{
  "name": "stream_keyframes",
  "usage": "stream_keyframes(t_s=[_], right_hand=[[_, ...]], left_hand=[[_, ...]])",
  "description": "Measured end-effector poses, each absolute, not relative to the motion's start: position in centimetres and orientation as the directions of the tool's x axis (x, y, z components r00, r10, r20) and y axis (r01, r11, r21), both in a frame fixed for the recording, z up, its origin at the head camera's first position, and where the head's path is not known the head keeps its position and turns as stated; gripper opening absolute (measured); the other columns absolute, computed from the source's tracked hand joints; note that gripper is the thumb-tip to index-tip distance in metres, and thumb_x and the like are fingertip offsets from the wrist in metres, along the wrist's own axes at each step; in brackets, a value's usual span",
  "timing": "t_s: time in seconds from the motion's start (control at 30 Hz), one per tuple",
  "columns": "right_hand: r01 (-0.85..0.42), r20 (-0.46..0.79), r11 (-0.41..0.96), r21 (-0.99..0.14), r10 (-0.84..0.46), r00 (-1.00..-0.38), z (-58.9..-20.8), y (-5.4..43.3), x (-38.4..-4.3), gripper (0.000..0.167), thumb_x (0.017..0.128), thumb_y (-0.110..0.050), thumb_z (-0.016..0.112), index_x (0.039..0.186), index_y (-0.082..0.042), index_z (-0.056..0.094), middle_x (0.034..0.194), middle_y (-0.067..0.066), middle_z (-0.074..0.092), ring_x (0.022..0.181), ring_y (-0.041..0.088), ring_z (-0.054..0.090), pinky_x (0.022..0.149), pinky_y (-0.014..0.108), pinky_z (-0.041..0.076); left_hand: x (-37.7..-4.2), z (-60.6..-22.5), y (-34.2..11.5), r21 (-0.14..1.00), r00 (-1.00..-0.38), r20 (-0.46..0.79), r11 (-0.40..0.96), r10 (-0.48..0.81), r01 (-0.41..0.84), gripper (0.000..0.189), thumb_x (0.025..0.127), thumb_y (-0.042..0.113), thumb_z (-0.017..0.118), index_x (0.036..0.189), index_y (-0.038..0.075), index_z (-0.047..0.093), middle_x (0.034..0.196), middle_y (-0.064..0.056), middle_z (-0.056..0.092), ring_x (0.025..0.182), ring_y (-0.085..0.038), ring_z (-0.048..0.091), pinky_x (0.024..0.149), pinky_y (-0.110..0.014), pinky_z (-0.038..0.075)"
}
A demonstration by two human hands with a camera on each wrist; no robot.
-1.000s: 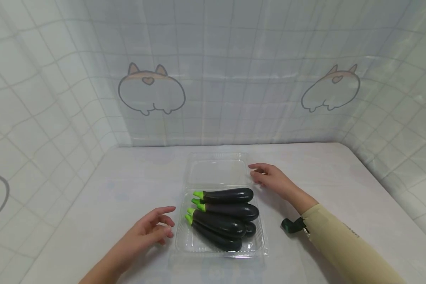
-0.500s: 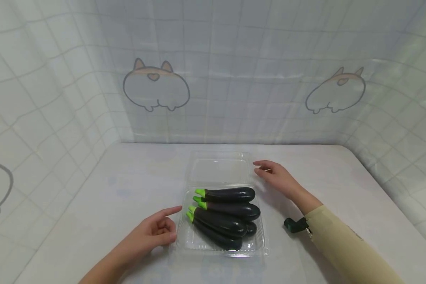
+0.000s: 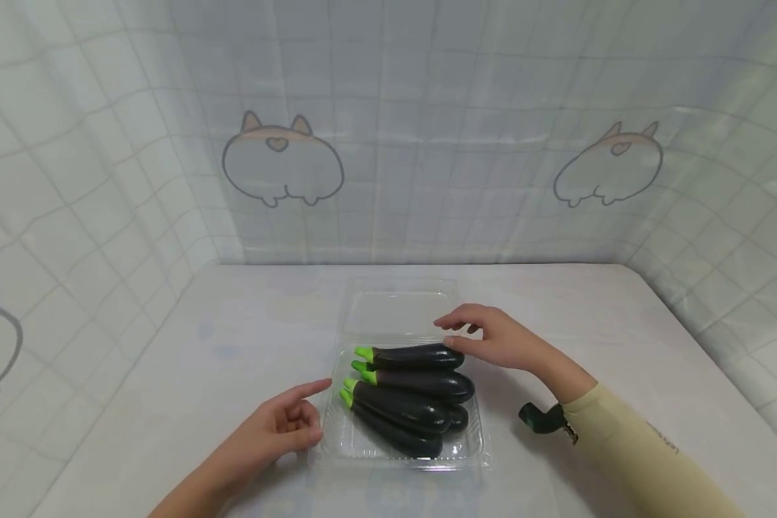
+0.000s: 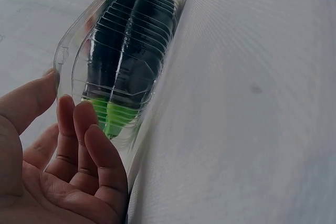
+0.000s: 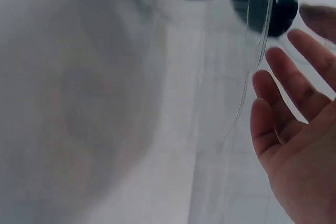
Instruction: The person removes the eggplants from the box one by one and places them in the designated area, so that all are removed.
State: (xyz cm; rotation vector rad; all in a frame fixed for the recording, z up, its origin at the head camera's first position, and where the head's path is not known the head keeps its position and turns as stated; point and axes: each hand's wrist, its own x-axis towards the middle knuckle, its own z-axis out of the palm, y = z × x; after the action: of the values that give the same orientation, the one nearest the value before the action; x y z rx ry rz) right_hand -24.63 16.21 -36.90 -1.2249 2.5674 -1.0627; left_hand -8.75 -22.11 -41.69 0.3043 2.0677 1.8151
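Several dark purple eggplants (image 3: 401, 406) with bright green stems lie piled in the base of a clear plastic clamshell box (image 3: 362, 447). Its hinged lid (image 3: 398, 313) is folded back flat behind. At the box's left edge, my left hand (image 3: 278, 426) has the index finger stretched out and the thumb tip at the rim. The left wrist view shows that thumb on the rim and the other fingers loosely bent beside the wall. My right hand (image 3: 492, 337) is over the lid side, fingers spread, its thumb overlapping the round end of the rearmost eggplant (image 3: 421, 355).
A pale cloth covers the table (image 3: 259, 324). Behind and at both sides hangs a white gridded curtain (image 3: 440, 173) printed with cartoon animals. A dark green and black device (image 3: 544, 419) sits at my right wrist, beside the sleeve (image 3: 628, 439).
My right hand has moved left and toward me, from beside the lid to over the rearmost eggplant's end. My left hand has shifted right to the box's edge, its index finger straightening.
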Motion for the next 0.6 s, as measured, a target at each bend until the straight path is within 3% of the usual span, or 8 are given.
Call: stream_keyframes(t_s=[0.3, 0.6], right_hand=[[-0.723, 0.108, 0.414, -0.552, -0.825, -0.555, -36.3, 14.6, -23.2, 0.039, 0.094, -0.041, 0.067, 0.13, -0.024, 0.066, 0.126, -0.018, 0.06, 0.115, 0.008, 0.055, 0.092, 0.039, 0.047], [-0.762, 0.067, 0.438, -0.478, -0.846, -0.528, -35.4, 14.1, -23.0, 0.036, 0.094, -0.03, 0.069, 0.129, -0.024, 0.067, 0.124, -0.017, 0.062, 0.113, 0.004, 0.056, 0.092, 0.036, 0.047]], left_hand=[[-8.6, -41.9, -22.2, 0.981, -0.909, -0.173, 0.148, 0.38, -0.125, 0.066, 0.095, 0.011, 0.067, 0.153, 0.008, 0.035, 0.097, -0.013, 0.059, 0.08, -0.014, 0.058, 0.071, -0.026, 0.05], [-8.5, -41.9, -22.3, 0.986, -0.909, -0.14, 0.134, 0.393, -0.094, 0.066, 0.094, 0.009, 0.067, 0.153, 0.008, 0.035, 0.096, -0.014, 0.058, 0.081, -0.014, 0.058, 0.072, -0.026, 0.05]])
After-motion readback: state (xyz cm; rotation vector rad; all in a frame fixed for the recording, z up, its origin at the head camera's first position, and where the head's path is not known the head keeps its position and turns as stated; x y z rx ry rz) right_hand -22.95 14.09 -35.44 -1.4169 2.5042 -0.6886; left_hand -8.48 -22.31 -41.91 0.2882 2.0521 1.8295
